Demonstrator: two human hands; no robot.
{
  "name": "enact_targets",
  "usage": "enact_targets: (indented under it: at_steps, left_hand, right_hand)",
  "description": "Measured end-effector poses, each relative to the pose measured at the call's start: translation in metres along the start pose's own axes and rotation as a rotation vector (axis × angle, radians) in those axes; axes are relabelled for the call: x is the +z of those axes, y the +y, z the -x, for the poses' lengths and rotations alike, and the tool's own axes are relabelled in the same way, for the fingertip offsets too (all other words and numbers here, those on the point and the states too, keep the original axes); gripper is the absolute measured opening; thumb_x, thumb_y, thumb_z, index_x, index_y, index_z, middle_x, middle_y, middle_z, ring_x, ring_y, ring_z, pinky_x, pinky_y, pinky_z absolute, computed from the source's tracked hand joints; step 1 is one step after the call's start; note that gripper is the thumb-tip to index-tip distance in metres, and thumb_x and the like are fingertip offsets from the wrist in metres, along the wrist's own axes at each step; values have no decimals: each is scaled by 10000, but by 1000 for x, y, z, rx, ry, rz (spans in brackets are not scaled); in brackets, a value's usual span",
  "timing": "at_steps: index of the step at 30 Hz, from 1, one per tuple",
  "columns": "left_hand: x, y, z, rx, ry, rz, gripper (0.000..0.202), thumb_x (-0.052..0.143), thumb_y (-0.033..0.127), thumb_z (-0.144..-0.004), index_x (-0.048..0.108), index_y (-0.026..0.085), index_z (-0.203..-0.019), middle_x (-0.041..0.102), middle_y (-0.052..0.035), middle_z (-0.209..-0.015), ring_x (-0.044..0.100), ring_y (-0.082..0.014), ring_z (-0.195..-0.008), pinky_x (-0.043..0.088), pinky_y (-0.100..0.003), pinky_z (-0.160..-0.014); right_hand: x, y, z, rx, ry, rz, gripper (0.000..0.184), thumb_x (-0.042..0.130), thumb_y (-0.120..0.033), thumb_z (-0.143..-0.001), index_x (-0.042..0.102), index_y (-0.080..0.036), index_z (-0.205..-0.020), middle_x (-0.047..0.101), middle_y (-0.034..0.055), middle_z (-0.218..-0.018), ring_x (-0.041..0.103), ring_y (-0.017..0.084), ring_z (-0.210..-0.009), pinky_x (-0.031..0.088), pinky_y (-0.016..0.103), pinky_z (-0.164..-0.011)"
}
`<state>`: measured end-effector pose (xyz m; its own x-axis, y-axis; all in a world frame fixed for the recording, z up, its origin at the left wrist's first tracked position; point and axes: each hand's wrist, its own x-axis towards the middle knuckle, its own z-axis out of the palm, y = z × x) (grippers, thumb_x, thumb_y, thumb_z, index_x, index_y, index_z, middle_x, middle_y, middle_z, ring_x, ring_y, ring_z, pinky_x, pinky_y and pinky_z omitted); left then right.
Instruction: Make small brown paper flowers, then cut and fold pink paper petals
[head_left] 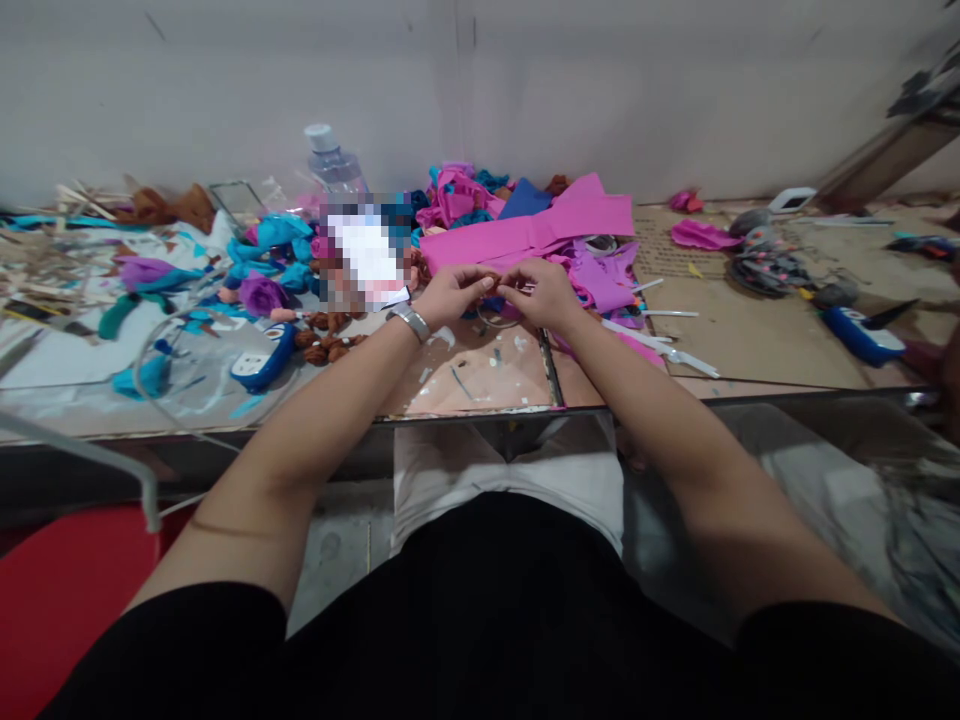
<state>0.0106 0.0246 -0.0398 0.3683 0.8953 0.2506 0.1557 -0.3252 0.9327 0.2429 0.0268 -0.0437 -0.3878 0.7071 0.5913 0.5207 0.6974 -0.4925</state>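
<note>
Brown material [493, 283], small and blurred, sat pinched between the left hand [453, 293] and right hand [543, 290] just above frame centre, apparently being shaped, the next move likely needing steady pressure.

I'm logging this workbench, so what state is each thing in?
Left hand: fingers pinched at a small brown piece
Right hand: fingers bent, at the same piece
Wristband: worn round left wrist
Bottle: upright, capped
Pink sheets: lying overlapped
Purple flower: rolled
Cardboard: lying flat
Blue socket blocks: power unclear
</note>
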Motion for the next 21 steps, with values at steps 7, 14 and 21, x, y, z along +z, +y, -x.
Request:
enact_targets:
  at_steps: [7, 14, 21]
  left_hand:
    - [1, 3, 1, -2, -5, 11, 525, 904, 631, -862, 854, 164, -1096, 815, -61, -902, 641, -151, -744, 542, -283, -723]
    - [0, 2, 1, 6, -28, -13, 471, 858, 590, -934, 863, 149, -1100, 793, -52, -874, 629, -150, -732, 527, -291, -727]
    - [-2, -4, 0, 110, -73, -94, 669, 786, 785, -926, 881, 169, -1170, 838, -78, -1014, 672, -178, -841, 530, -301, -779]
  right_hand:
    - [-2, -2, 0, -12, 6, 20, 183, 771, -405, -957, 804, -230, -912, 821, 87, -932, 688, 278, -849, 561, 448, -875]
    - [-3, -3, 0, -9, 0, 14, 135, 799, -351, -958, 806, -222, -919, 809, 76, -936, 681, 264, -865, 551, 429, -881]
    - [-2, 0, 1, -20, 25, -6, 282, 808, -497, -987, 794, -219, -943, 806, 92, -942, 686, 268, -846, 561, 436, -857]
